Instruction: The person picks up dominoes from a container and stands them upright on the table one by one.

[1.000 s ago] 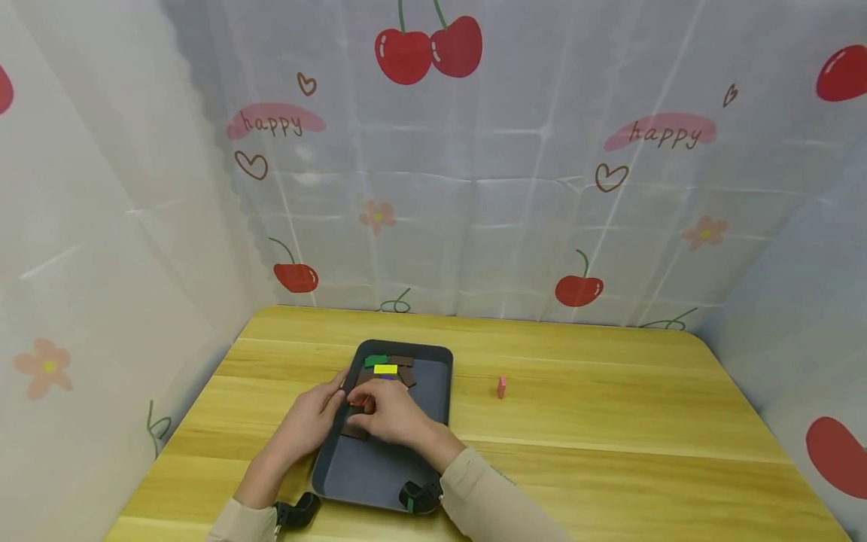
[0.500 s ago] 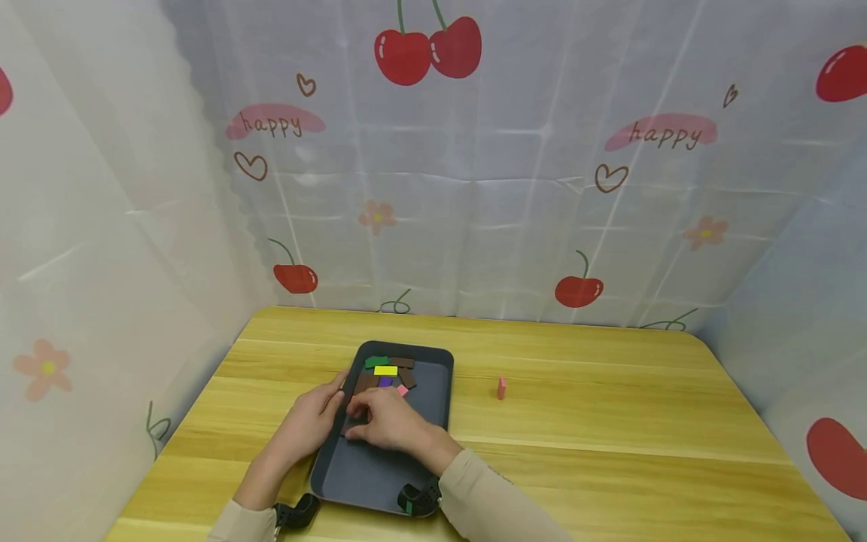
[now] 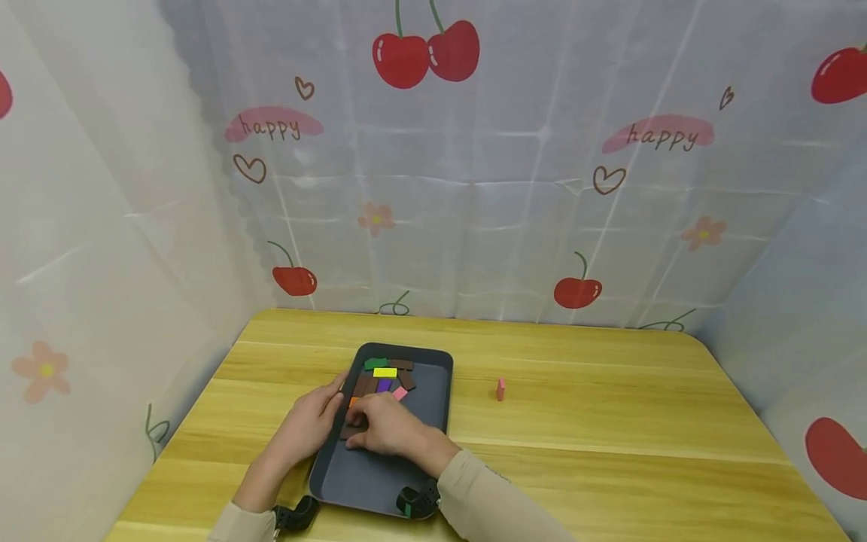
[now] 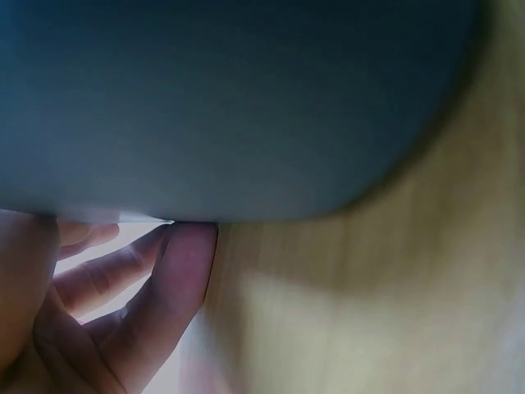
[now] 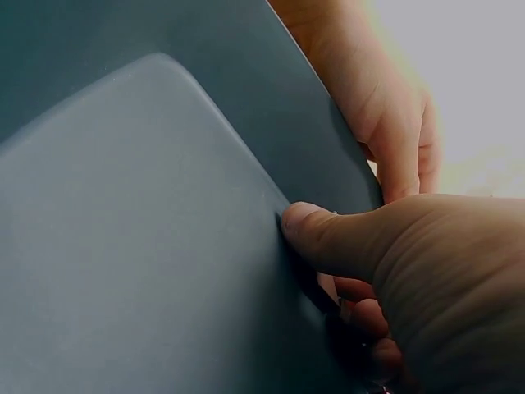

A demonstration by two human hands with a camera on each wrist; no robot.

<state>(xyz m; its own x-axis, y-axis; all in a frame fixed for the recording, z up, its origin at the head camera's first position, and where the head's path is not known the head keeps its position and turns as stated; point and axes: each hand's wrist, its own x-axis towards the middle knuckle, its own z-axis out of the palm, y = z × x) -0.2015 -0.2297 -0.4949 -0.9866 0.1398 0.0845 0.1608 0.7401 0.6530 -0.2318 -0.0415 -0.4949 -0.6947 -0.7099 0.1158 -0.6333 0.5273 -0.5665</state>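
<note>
A dark grey tray (image 3: 379, 474) lies on the table, with several small flat blocks in its far left part. My left hand (image 3: 308, 421) rests against the tray's left side, fingertips pressing its outer wall. My right hand (image 3: 389, 427) reaches inside the tray, thumb and curled fingers round a brown block (image 3: 347, 433) by the left wall. In the right wrist view the right thumb (image 5: 316, 230) is against this dark block's edge; the fingers partly hide it. Just beyond are an orange block (image 3: 354, 402), a purple block (image 3: 384, 385) and a pink block (image 3: 400, 393).
Farther up the tray lie a yellow block (image 3: 384, 373), a green block (image 3: 375, 363) and more brown blocks (image 3: 406, 379). Another pink block (image 3: 500, 389) stands upright on the wooden table (image 3: 609, 406), right of the tray. A cherry-print curtain (image 3: 474, 241) surrounds the table.
My right hand has shifted slightly toward the near end of the tray, uncovering the purple, pink and orange blocks. My left hand stays at the tray's side.
</note>
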